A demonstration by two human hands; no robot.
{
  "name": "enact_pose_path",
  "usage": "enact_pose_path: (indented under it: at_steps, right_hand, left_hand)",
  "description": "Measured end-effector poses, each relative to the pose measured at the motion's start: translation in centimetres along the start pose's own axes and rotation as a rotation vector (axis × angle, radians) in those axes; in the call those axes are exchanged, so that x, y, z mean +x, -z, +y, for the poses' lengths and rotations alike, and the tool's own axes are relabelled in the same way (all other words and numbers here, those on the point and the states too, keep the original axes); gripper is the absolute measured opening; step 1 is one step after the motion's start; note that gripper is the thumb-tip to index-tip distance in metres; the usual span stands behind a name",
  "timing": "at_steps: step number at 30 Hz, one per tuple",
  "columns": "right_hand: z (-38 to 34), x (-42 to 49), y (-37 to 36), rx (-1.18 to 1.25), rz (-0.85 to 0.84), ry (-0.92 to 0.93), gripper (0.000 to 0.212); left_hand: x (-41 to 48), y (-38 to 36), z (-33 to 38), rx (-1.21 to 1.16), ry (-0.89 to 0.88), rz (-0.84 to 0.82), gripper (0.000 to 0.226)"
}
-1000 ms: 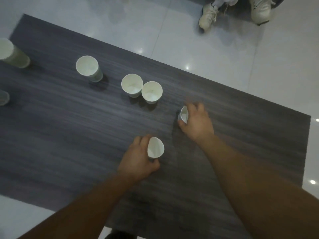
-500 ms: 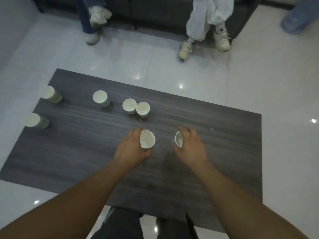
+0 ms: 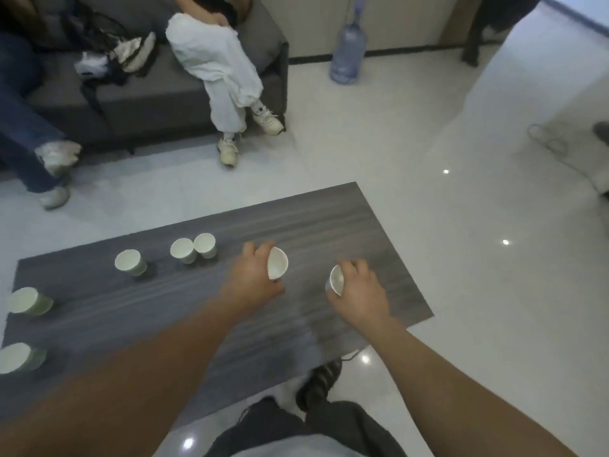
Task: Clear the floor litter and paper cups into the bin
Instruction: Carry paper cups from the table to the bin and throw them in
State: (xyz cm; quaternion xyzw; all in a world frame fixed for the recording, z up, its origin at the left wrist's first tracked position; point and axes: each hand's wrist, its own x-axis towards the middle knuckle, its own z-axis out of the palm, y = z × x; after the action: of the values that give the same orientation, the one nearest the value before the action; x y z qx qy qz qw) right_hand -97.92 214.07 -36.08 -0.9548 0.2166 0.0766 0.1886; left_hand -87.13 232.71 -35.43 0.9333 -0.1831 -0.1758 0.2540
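Left end of the bench point(image 3: 329, 219): 2 edge cups point(image 3: 23, 301) stand mouths up, then a lone cup point(image 3: 130, 262) and a touching pair point(image 3: 182, 250). Over the bench's middle the left grip point(image 3: 250, 278) is wrapped round a tipped cup point(image 3: 276, 262), mouth facing right. Near the bench's right end the right grip point(image 3: 362, 295) clasps a second tipped cup point(image 3: 335, 280), mouth facing left, poking out the thumb side.
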Motion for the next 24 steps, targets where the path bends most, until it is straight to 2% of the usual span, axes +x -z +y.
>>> enact_pose_path:
  at_steps: [11, 15, 24]
  right_hand:
    - [14.0, -15.1, 4.8, 0.14, 0.245, -0.396, 0.063]
    - [21.5, -21.5, 6.7, 0.165, 0.35, -0.511, 0.059]
    - [38.8, -38.1, 9.8, 0.216, 0.45, -0.79, 0.062]
  left_hand:
    - [-5.1, -6.9, 18.5, 0.166, -0.498, -0.172, 0.068]
    - [-8.8, -12.4, 27.3, 0.206, -0.645, -0.238, 0.076]
    - [-20.9, -27.5, 44.9, 0.243, -0.901, -0.374, 0.081]
